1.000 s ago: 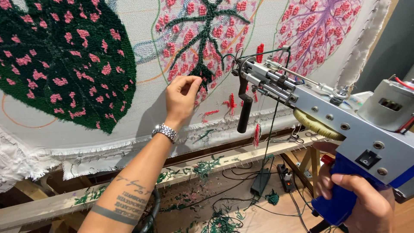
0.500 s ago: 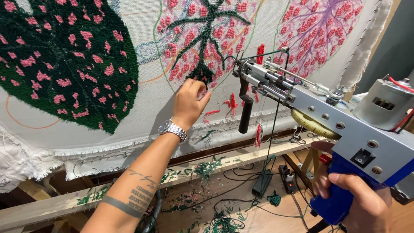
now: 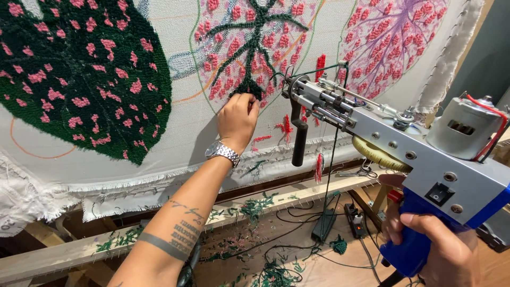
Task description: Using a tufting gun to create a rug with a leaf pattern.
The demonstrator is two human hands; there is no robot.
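The left hand is up against the stretched cloth, its fingers bunched together and pinching at the dark green yarn at the foot of the stem in the middle pink leaf pattern. A metal watch sits on that wrist. The right hand is wrapped in a closed grip around the blue handle of the tufting gun, which is held off the cloth with its needle end pointing at the spot just right of the left hand.

The gun looks heavy for one hand — a metal body with a motor at the back — and rigid, so the blue handle and the black front grip are the sensible places to hold it; the thin yarn feeding its tip would snag easily. The tufted pile looks soft and loose at its ends, best taken between fingertips. The cloth seems taut but yielding.

Below, a wooden frame rail carries yarn scraps, and cables lie on the floor.
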